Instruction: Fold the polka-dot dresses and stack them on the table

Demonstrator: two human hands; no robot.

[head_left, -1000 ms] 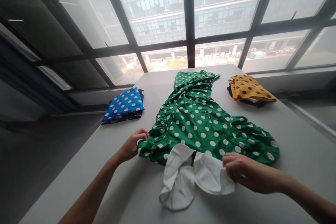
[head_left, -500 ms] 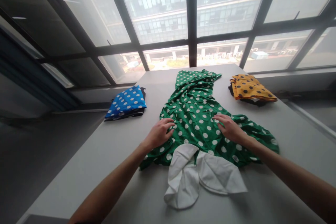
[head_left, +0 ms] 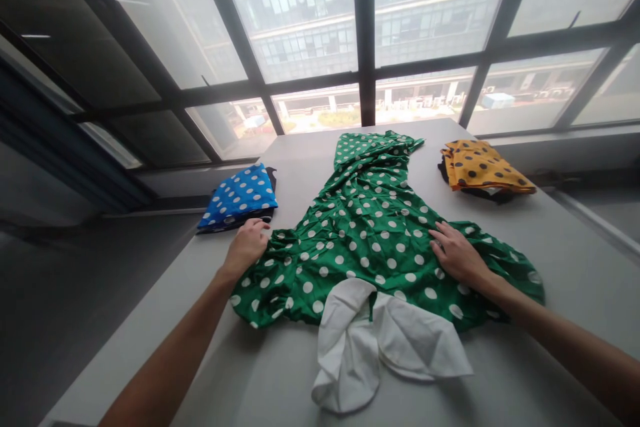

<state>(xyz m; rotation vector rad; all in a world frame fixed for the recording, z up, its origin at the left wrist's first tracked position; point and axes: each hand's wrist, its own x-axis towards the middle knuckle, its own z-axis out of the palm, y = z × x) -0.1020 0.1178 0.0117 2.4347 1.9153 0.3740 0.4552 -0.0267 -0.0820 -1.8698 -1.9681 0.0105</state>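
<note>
Head view: one green garment (head_left: 367,240) with white dots lies lengthwise on one white bench (head_left: 285,373), its single white collar (head_left: 350,353), of two lobes, at the near end. Two hands attend it. The right hand (head_left: 457,255) rests open, palm down, on the cloth; the left hand (head_left: 247,245) is at the edge of one sleeve (head_left: 263,283), and whether its fingers grip cannot be told. Two folded bundles flank the garment: one blue bundle (head_left: 243,193), left, and one orange bundle (head_left: 485,167), right.
</note>
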